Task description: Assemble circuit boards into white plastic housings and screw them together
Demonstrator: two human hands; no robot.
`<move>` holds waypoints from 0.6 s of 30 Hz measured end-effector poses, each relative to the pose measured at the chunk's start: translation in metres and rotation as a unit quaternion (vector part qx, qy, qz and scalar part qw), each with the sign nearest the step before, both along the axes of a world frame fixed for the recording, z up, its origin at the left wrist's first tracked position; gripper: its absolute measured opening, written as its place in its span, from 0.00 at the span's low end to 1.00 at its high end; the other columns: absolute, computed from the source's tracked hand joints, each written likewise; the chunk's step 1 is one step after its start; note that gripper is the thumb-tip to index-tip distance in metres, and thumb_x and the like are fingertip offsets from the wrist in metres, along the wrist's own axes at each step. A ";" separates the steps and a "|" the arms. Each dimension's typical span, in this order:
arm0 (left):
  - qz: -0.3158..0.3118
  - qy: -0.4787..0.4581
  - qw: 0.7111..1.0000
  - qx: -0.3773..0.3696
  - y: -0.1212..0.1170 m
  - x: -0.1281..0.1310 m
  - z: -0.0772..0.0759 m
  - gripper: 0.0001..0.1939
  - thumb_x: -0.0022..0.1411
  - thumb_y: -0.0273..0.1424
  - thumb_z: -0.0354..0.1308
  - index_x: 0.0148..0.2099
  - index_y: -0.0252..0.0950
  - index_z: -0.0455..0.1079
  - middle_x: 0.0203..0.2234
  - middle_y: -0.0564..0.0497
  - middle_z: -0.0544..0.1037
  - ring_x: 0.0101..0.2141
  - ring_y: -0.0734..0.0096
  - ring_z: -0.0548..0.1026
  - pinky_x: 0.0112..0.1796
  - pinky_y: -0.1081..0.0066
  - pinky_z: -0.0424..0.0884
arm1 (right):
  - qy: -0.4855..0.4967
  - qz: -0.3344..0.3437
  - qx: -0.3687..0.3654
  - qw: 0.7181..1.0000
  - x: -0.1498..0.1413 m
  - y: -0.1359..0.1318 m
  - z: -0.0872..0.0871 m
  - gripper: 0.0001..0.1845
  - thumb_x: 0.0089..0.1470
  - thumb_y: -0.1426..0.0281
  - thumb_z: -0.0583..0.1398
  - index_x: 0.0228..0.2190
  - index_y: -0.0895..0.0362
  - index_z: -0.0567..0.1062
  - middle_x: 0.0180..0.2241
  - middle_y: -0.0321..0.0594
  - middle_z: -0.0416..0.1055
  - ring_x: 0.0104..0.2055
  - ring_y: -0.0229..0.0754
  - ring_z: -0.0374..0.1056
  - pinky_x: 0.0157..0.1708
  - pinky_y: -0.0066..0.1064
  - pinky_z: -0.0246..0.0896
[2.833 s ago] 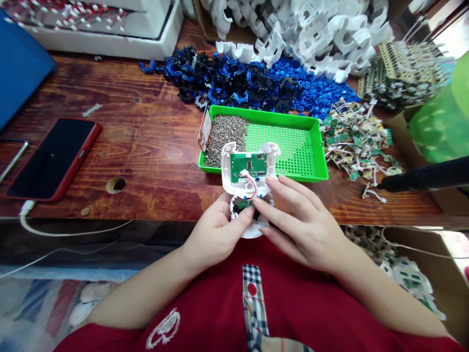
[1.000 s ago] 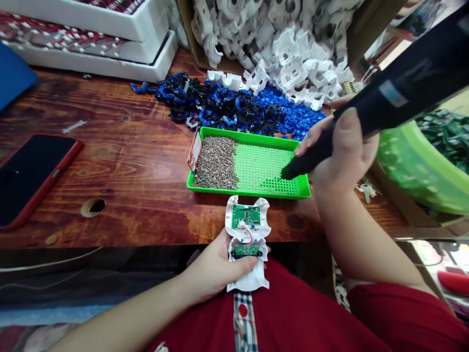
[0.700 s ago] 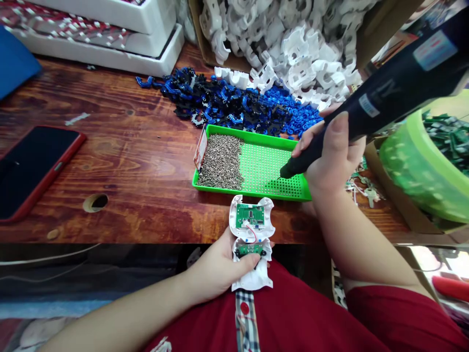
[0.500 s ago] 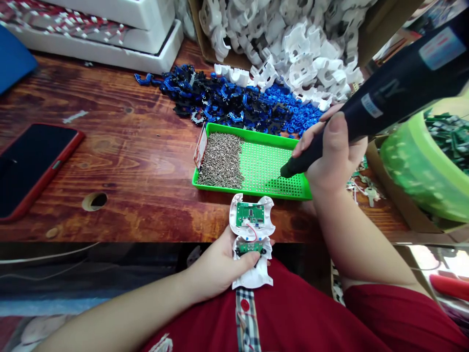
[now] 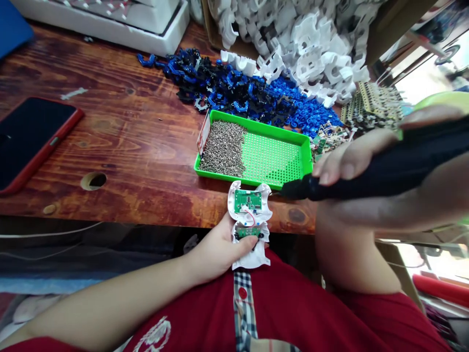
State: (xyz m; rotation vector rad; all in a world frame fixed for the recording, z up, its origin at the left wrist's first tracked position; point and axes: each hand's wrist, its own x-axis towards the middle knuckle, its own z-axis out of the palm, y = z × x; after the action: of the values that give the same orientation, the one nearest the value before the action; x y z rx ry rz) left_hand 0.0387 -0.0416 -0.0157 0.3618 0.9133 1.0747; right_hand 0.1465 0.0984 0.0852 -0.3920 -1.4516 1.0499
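Shells: two, white, lower center of frame. Upper shell [image 5: 231, 209] and lower shell [image 5: 252, 259] each carry one green board [image 5: 248, 200], one thin wire [image 5: 252, 216] between. Left hand [image 5: 216, 244], its grip pinching lower shell, thumb on top. Right hand [image 5: 403, 210], right side, grip wrapped around one black screwdriver [image 5: 395, 166], tip near upper shell, contact unclear. One green tray [image 5: 274, 156], center, screws [image 5: 223, 149] uncountable.
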 end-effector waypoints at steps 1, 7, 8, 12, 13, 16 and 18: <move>0.004 0.003 1.000 0.007 0.000 0.000 0.000 0.28 0.51 0.31 0.64 0.51 0.34 0.57 0.35 0.50 0.75 0.32 0.73 0.74 0.34 0.74 0.70 | -0.016 0.009 -0.002 1.000 0.000 -0.007 0.000 0.16 0.56 0.53 0.52 0.30 0.52 0.68 0.14 0.30 0.58 0.14 0.35 0.59 0.15 0.29 0.58; 0.004 0.022 0.999 0.029 0.002 0.000 0.000 0.26 0.53 0.31 0.63 0.51 0.33 0.58 0.35 0.50 0.75 0.30 0.75 0.73 0.31 0.75 0.68 | -0.018 0.075 -0.025 0.997 -0.009 -0.013 -0.015 0.15 0.49 0.52 0.58 0.31 0.50 0.66 0.14 0.28 0.58 0.15 0.35 0.60 0.15 0.30 0.58; 0.004 0.028 0.999 0.032 0.001 0.000 -0.001 0.26 0.53 0.31 0.63 0.51 0.33 0.58 0.36 0.49 0.75 0.31 0.73 0.73 0.32 0.75 0.68 | -0.008 0.070 -0.032 0.997 -0.010 -0.012 -0.018 0.14 0.49 0.54 0.58 0.31 0.50 0.66 0.14 0.28 0.58 0.15 0.34 0.60 0.15 0.29 0.58; 0.000 0.061 0.997 0.042 0.000 0.000 -0.003 0.27 0.53 0.33 0.62 0.53 0.34 0.58 0.43 0.45 0.74 0.39 0.65 0.74 0.37 0.71 0.68 | 0.031 0.047 -0.048 0.997 -0.013 -0.014 -0.025 0.12 0.49 0.58 0.59 0.31 0.53 0.67 0.14 0.28 0.59 0.14 0.34 0.60 0.14 0.29 0.56; -0.001 0.067 0.997 0.043 0.000 0.000 -0.004 0.27 0.53 0.33 0.62 0.54 0.34 0.57 0.44 0.44 0.73 0.40 0.64 0.73 0.38 0.70 0.67 | 0.033 0.048 -0.048 0.997 -0.014 -0.015 -0.026 0.12 0.49 0.58 0.59 0.31 0.53 0.67 0.14 0.29 0.59 0.14 0.34 0.60 0.13 0.29 0.56; -0.001 0.072 0.996 0.046 -0.001 0.000 -0.005 0.29 0.54 0.34 0.62 0.55 0.35 0.56 0.46 0.43 0.73 0.43 0.62 0.72 0.41 0.69 0.67 | 0.031 0.061 -0.047 0.997 -0.014 -0.017 -0.026 0.12 0.48 0.60 0.60 0.30 0.55 0.67 0.14 0.29 0.60 0.13 0.36 0.60 0.14 0.31 0.57; 0.001 0.059 0.997 0.043 -0.002 0.001 -0.005 0.29 0.53 0.34 0.62 0.55 0.35 0.56 0.46 0.42 0.73 0.43 0.63 0.73 0.41 0.68 0.67 | 0.032 0.070 -0.042 0.996 -0.014 -0.018 -0.028 0.11 0.48 0.61 0.60 0.29 0.55 0.66 0.14 0.30 0.59 0.13 0.37 0.60 0.14 0.32 0.58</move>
State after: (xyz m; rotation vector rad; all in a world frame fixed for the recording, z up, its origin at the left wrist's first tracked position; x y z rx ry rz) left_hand 0.0393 -0.0437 -0.0211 0.4994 0.9737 1.1057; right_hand 0.1328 0.0806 0.0573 -0.3168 -1.3959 1.2292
